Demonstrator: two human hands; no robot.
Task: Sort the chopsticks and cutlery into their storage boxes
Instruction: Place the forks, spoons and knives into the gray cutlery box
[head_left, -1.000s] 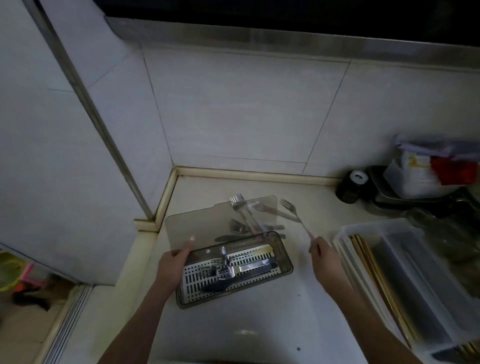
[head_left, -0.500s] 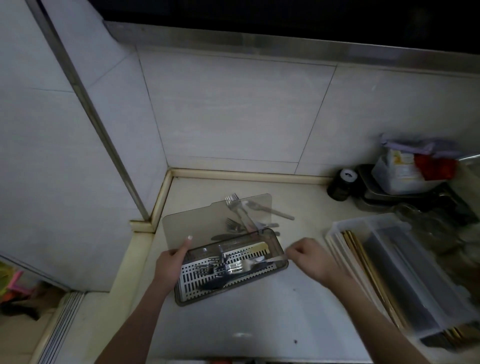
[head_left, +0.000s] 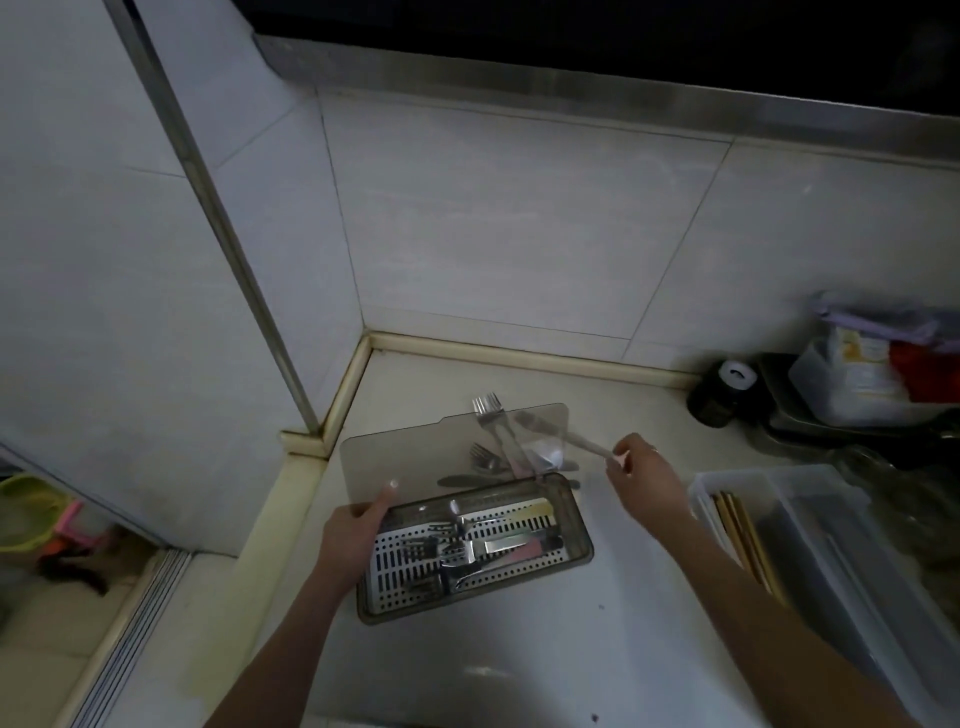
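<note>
A smoky plastic cutlery box (head_left: 583, 540) with a perforated white insert lies on the counter and holds several forks and knives. Its tinted lid (head_left: 410, 457) stands raised at the back. My left hand (head_left: 353, 535) grips the lid's lower left corner. Behind the lid lie loose forks (head_left: 488, 410) and other cutlery. My right hand (head_left: 644, 473) pinches the handle end of one piece of cutlery (head_left: 576, 441) that reaches back behind the lid. At the right, a clear storage box (head_left: 810, 525) holds gold chopsticks (head_left: 743, 540).
A black jar (head_left: 719, 389) stands by the back wall. To its right sit a dark tray and a white container with packets (head_left: 862, 379). The tiled wall corner is close on the left. The floor with a green tub (head_left: 26, 514) shows at far left.
My right hand laid a fork in the box, then moved back up and right and took hold of another piece behind the lid. My left hand kept hold of the lid.
</note>
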